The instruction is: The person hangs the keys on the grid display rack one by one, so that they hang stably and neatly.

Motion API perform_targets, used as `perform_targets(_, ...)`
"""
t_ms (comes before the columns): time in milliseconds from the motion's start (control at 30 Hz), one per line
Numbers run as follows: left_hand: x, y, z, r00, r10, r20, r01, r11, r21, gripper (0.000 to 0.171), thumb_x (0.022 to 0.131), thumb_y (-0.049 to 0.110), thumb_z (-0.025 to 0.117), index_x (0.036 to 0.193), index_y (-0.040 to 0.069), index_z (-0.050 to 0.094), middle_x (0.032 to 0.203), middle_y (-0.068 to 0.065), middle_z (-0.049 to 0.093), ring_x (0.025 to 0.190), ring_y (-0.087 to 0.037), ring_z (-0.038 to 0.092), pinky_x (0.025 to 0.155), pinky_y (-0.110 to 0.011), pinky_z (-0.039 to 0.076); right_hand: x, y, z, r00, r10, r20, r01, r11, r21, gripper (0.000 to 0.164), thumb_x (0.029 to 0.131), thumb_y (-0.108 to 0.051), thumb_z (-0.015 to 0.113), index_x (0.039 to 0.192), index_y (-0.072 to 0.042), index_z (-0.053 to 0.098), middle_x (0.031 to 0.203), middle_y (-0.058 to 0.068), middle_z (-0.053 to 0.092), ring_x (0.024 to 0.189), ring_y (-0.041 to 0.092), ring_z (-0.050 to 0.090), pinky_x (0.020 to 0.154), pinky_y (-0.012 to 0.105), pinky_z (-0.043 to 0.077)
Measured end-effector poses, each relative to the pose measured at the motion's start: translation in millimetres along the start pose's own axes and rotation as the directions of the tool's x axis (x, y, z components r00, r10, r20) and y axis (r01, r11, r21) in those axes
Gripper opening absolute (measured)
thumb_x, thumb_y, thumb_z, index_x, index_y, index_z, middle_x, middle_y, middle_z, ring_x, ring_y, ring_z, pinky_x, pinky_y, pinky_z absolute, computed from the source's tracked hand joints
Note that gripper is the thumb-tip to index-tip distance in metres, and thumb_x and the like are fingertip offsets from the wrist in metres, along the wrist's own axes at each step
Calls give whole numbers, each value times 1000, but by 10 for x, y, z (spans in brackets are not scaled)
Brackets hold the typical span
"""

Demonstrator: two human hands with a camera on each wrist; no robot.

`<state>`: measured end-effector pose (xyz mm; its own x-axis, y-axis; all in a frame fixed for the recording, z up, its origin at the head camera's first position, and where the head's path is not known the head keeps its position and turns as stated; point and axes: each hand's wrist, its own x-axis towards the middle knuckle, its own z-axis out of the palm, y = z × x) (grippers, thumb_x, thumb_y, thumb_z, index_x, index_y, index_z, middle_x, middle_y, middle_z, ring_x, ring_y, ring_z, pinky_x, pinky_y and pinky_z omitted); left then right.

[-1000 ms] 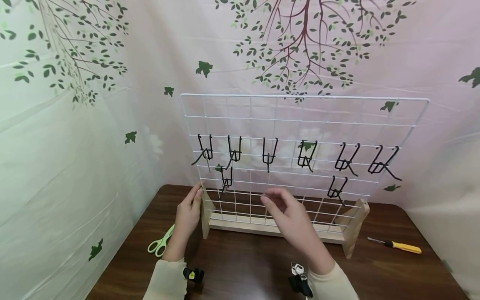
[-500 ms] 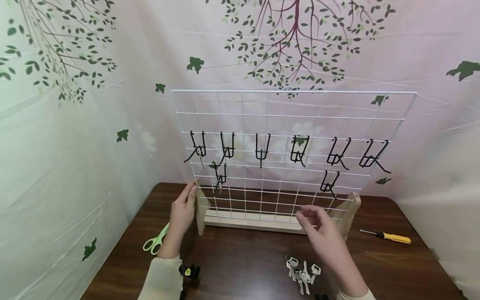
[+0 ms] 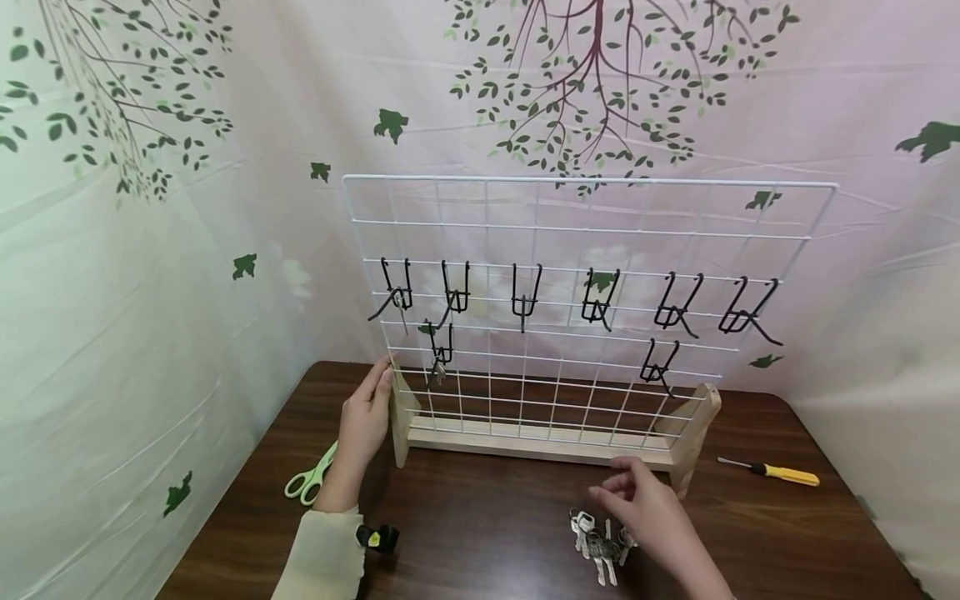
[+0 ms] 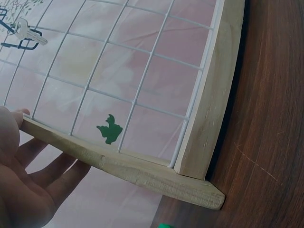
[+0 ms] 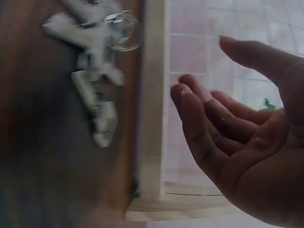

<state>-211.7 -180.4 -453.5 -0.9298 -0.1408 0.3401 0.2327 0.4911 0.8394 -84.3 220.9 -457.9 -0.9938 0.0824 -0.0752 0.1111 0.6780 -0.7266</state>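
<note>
Keys (image 3: 584,524) piled on tabletop (image 3: 465,517), just left of and nearer the person than the right hand (image 3: 651,510), which holds nothing, thumb well off loosely bent fingers; probably best to pinch one ring so the rest don't drag. Left hand (image 3: 365,421) grips the wire rack's (image 3: 590,180) end panel (image 3: 402,429), likely steadying it. Base (image 3: 525,448) edge just beyond right fingers; room to move between hands.

The table (image 3: 480,517) carries a rack (image 3: 525,444), scissors (image 3: 318,475), keys (image 3: 604,550) and a screwdriver (image 3: 783,474).
</note>
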Motion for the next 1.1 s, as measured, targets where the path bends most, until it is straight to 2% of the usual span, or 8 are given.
perform_targets(233, 5, 8, -8, 1000, -4, 1, 4, 1000, -8, 42, 115, 39, 50, 154, 27, 60, 156, -11, 61, 145, -37, 59, 119, -64, 46, 7, 158, 217, 997, 11, 76, -4, 996, -87, 37, 84, -26, 92, 109, -10, 70, 91, -6, 70, 82, 6, 61, 72, 25, 50)
perform_targets(467, 7, 25, -5, 1000, -8, 0, 8, 1000, -7, 43, 115, 39, 50, 154, 24, 60, 155, -11, 62, 145, -37, 58, 119, -64, 46, 38, 206, 298, 996, -43, 79, 56, 984, -171, 32, 76, -25, 96, 91, -13, 71, 86, -3, 62, 79, 9, 52, 72, 26, 45)
perform_targets(933, -26, -3, -20, 1000, -9, -9, 9, 1000, -1, 42, 115, 40, 50, 154, 28, 60, 154, -14, 62, 144, -39, 59, 117, -67, 46, 73, 232, 335, 990, -78, 117, 97, 981, -167, 32, 78, -26, 95, 81, -14, 66, 77, -5, 57, 69, 5, 45, 65, 23, 38)
perform_targets(1100, -12, 9, -19, 1000, -14, -1, 14, 1000, -8, 42, 114, 40, 51, 153, 28, 61, 155, -14, 61, 146, -38, 57, 118, -65, 46, 67, 237, 340, 991, -43, 127, 61, 988, -143, 32, 79, -24, 93, 82, -13, 63, 72, -6, 56, 64, 6, 46, 62, 23, 38)
